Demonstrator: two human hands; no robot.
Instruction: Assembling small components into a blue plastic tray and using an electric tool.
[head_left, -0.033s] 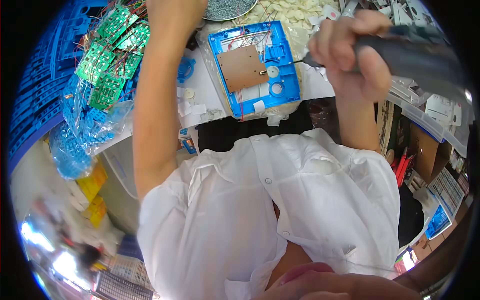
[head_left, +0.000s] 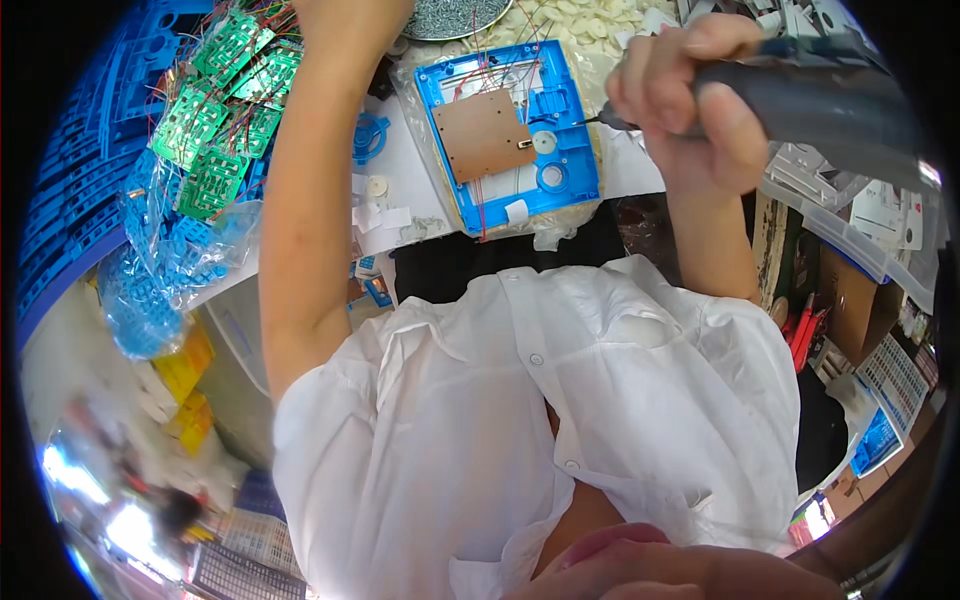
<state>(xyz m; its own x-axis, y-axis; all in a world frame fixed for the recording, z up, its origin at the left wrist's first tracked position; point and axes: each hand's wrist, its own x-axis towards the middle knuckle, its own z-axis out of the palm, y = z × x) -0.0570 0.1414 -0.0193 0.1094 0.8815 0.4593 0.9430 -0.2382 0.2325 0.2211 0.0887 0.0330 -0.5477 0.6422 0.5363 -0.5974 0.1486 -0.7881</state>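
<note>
Your right hand [head_left: 690, 115], fingers curled around the dark driver [head_left: 790, 100], has edged left, bringing the bit farther over the blue housing [head_left: 577, 150] on the desk [head_left: 630, 165], seemingly lining up work there; your left fingers' state I can't tell.

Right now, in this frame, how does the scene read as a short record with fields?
Right hand: wrapped around a dark screwdriver
Screwdriver tip: at the right side of the blue housing; contact unclear
Left hand: cut off by the top edge; grip hidden
In the housing: brown board, with thin wires above and below it
Far side: round dish of small grey pieces
Left side: green circuit boards, piled
</note>
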